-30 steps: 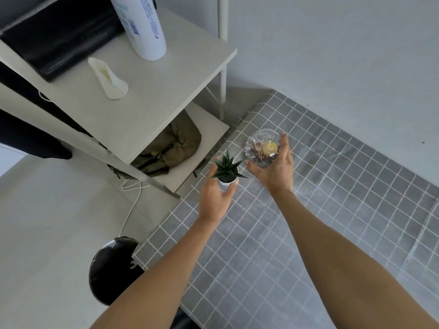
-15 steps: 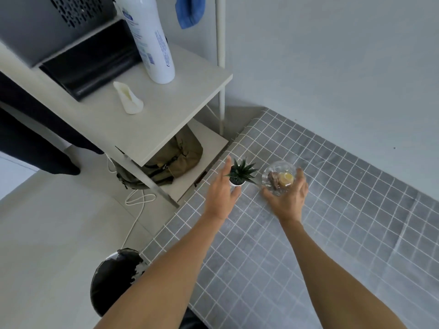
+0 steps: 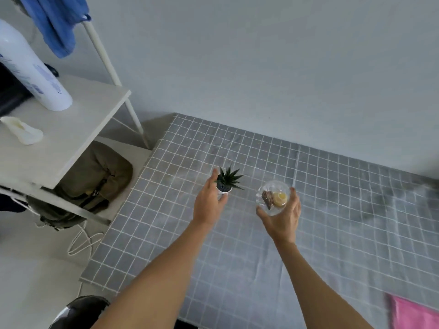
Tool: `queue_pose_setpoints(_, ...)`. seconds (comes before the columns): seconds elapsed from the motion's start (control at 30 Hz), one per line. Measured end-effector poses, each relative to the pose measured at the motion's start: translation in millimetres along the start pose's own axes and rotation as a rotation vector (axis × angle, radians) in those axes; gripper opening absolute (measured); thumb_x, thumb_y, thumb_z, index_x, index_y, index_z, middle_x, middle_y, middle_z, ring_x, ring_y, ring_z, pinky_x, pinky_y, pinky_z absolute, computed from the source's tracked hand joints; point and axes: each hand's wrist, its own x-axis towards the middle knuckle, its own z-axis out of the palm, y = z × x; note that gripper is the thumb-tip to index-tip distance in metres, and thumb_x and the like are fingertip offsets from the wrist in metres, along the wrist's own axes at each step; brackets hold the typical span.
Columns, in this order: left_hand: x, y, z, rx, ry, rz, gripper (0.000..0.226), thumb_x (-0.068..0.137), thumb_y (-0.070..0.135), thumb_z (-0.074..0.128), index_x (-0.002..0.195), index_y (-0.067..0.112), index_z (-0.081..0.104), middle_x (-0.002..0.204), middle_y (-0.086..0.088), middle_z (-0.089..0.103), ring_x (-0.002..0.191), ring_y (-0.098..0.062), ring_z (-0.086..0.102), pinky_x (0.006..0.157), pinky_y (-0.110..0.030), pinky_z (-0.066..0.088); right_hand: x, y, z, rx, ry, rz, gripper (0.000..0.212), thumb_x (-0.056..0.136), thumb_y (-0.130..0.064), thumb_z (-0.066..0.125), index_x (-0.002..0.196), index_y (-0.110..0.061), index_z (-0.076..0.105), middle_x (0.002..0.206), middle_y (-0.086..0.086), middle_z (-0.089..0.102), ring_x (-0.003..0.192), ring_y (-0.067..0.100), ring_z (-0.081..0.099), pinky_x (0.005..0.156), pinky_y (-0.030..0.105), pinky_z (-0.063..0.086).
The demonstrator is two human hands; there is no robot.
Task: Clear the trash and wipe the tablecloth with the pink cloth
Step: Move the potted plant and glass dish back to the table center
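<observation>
1. The left hand (image 3: pixel 209 205) curls loosely round the white pot of a small plant (image 3: pixel 226 181), thumb and fingers against its sides; the pot appears to stand on the tablecloth (image 3: pixel 237 269), though its base is hidden behind the hand.
2. The right hand (image 3: pixel 282 217) cups a clear glass bowl (image 3: pixel 273 197) from the near side, fingers curled about its rim. Inside lie a yellowish round thing and a brownish piece; I cannot tell what they are. Whether the bowl rests on the cloth or is held just above it is not clear.
3. The grey checked tablecloth covers the bench, and both things sit near its far left corner, close beside each other but apart.
4. The pink cloth (image 3: pixel 413 314) lies at the near right edge of the bench, well apart from both hands and untouched.
5. A black bin (image 3: pixel 80 312) shows on the floor at the near left, beside the bench.
6. To the left stands a shelf (image 3: pixel 71 129) with a white bottle (image 3: pixel 31 70) on top and a green bag (image 3: pixel 95 176) below.
7. My judgement: the step in hand is arranging the ornaments at the corner, so that the surface is free for wiping.
8. The next move likely calls for letting go of both things gently, so the plant does not tip, then reaching back to the pink cloth.
</observation>
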Motion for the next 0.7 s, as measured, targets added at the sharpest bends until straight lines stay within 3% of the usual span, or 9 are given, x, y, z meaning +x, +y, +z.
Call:
queue_pose_setpoints(0.27, -12, 46, 59, -0.006, -0.105, 0.057, 0.08, 0.085, 0.017, 0.068, 0.149, 0.01, 0.022, 0.133, -0.009, 0.057, 0.104, -0.03, 0.064, 0.08, -0.037, 0.052, -6, 54, -63, -0.039, 0.09, 0.065, 0.107, 0.059, -0.032, 0.086, 0.143, -0.019, 0.021, 0.137, 0.012, 0.037, 0.127, 0.032, 0.033, 0.105, 0.052, 0.034)
queue_pose_setpoints(0.5, -8, 60, 97, 0.008, -0.145, 0.074, 0.081, 0.084, 0.02, 0.069, 0.149, 0.011, 0.022, 0.135, -0.011, 0.056, 0.091, -0.029, 0.068, 0.073, -0.036, 0.054, 8, 81, -69, -0.056, 0.09, 0.078, 0.107, 0.06, -0.033, 0.085, 0.143, -0.017, 0.021, 0.138, 0.013, 0.038, 0.128, 0.033, 0.032, 0.108, 0.052, 0.029)
queue_pose_setpoints(0.7, -7, 68, 129, -0.055, -0.113, 0.119, 0.085, 0.081, 0.015, 0.072, 0.149, 0.01, 0.022, 0.151, -0.01, 0.034, 0.094, -0.03, 0.069, 0.069, -0.034, 0.056, 19, 99, -58, -0.06, 0.063, 0.072, 0.107, 0.062, -0.042, 0.081, 0.144, -0.012, 0.02, 0.137, 0.019, 0.039, 0.129, 0.035, 0.032, 0.11, 0.053, 0.026)
